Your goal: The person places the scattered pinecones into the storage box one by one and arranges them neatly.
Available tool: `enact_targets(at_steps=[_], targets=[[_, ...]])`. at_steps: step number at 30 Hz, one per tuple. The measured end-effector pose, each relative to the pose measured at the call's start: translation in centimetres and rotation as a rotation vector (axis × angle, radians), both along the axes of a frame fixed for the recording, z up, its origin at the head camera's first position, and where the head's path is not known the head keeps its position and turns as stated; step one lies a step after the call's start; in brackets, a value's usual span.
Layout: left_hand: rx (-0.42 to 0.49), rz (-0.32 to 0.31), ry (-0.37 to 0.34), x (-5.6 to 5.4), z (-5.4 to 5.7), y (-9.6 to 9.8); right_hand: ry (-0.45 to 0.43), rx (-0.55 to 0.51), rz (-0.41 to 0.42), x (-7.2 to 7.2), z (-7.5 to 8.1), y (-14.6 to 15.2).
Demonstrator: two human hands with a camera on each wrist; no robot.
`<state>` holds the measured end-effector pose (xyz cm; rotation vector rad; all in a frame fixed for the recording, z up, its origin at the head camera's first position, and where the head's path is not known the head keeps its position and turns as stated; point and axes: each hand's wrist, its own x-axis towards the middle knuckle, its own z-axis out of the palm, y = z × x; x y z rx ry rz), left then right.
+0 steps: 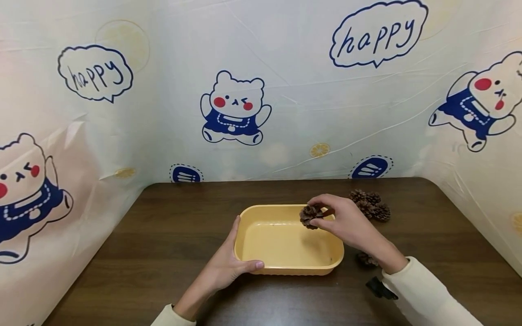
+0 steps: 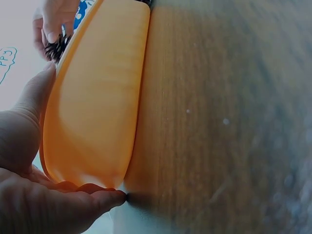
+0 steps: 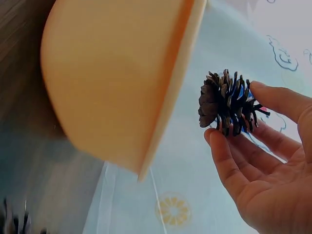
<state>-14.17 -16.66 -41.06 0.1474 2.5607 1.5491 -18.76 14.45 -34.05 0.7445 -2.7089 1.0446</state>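
A yellow rectangular basin (image 1: 281,267) stands on the table in the head view, its visible floor bare. My left hand (image 1: 228,262) grips its left end, thumb over the near rim and fingers along the left side; the left wrist view shows the fingers under the basin's end wall. Between thumb and fingers, my right hand (image 1: 346,222) pinches a brown pine cone (image 3: 226,105). In the head view this cone overlaps the basin's far right corner, and the right wrist view shows it above the rim.
Several pine cones (image 1: 373,206) lie clustered on the brown table (image 1: 171,235) behind the right hand. Another pine cone (image 1: 367,259) sits partly hidden under the right wrist. A patterned cloth (image 1: 285,113) hangs around the table's back and sides.
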Motion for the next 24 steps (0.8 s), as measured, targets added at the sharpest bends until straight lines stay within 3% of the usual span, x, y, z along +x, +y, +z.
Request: enact_targets(at_steps=[8, 12, 17, 24], targets=[[0.001, 0.004, -0.007, 0.0, -0.1, 0.0, -0.074, -0.065, 0.048, -0.7, -0.7, -2.3], [0.01, 0.003, -0.009, -0.1, -0.1, 0.1, -0.163, -0.128, 0.065, -1.3, -1.2, -3.4], [0.011, -0.001, -0.012, -0.1, 0.0, 0.0, -0.256, -0.202, 0.042, -1.6, -1.3, -5.0], [0.031, -0.011, -0.023, -0.1, 0.0, -0.1, -0.29, -0.246, -0.027, -1.6, -1.9, -7.5]])
